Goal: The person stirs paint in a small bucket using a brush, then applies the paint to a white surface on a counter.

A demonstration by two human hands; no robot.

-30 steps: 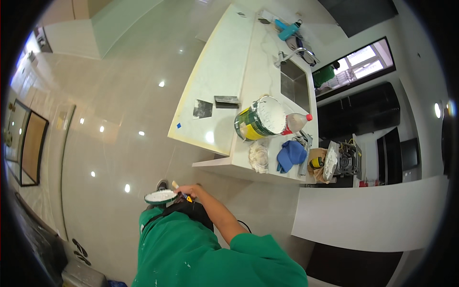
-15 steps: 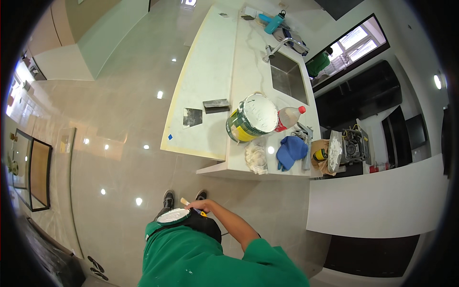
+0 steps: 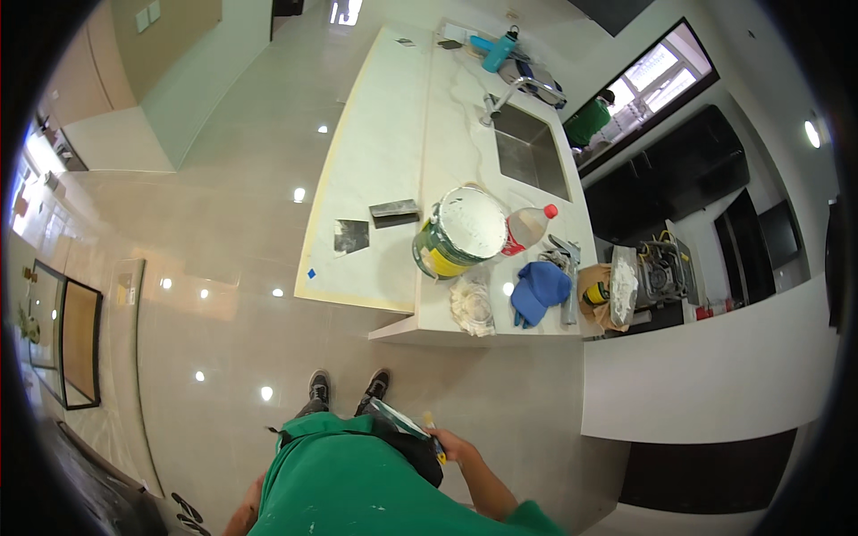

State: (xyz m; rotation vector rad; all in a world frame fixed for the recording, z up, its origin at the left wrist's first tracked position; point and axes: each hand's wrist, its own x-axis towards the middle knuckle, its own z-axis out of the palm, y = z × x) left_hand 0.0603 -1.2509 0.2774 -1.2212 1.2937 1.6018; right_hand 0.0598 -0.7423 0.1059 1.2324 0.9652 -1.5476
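My right hand (image 3: 447,445) grips a white-coated lid with a green rim (image 3: 398,417) and a brush (image 3: 428,422), held tilted beside my waist. My left hand (image 3: 256,489) is low at my left side, mostly hidden by my shirt, so its fingers cannot be made out. Ahead, on the white counter (image 3: 357,161), stand a bucket of white material (image 3: 469,223) and a plastic bottle with a red cap (image 3: 533,228). A crumpled whitish bundle (image 3: 472,304), a blue cap (image 3: 541,290) and dark flat pieces (image 3: 393,213) lie around them.
The sink (image 3: 527,156) and tap (image 3: 505,94) are at the counter's right. A generator-like machine (image 3: 666,268) sits farther right above a white panel (image 3: 697,375). A co-worker in green (image 3: 590,121) shows in the window-like opening. A framed item (image 3: 80,339) and slippers (image 3: 188,509) are at the left.
My right hand has swung down and right, turning the lid from flat to steeply tilted. My left arm has come into view at my side. The view has shifted slightly.
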